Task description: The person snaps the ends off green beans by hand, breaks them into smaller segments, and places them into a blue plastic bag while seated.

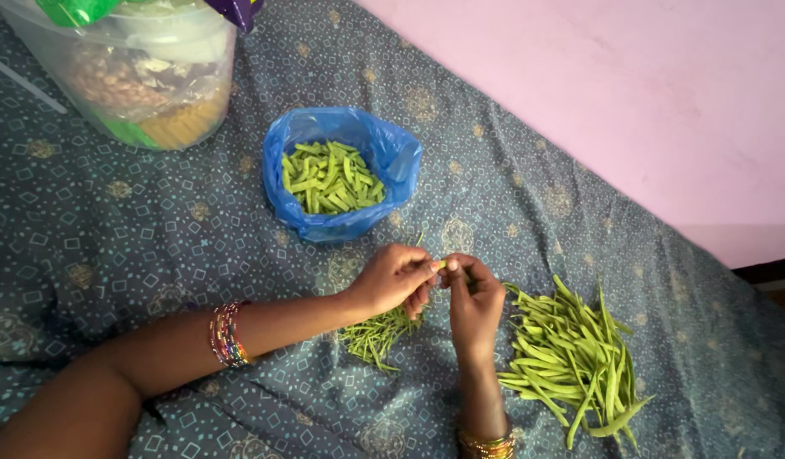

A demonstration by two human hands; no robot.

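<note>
Left hand (397,276) and right hand (476,299) pinch one green bean (443,266) together (whole beans (571,357) piled right, blue bag (392,153) beyond).

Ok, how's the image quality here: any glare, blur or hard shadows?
Head view: soft, even light, no hard shadows; mild sheen on the blue bag and clear plastic tub; left hand, right hand and whole beans sharp; edges slightly bowed.

Home setting: patterned blue-grey bedsheet (112,238) as work surface, pink wall (631,93) at 1 o'clock, clear plastic tub of packaged food (146,76) at 11 o'clock.
</note>
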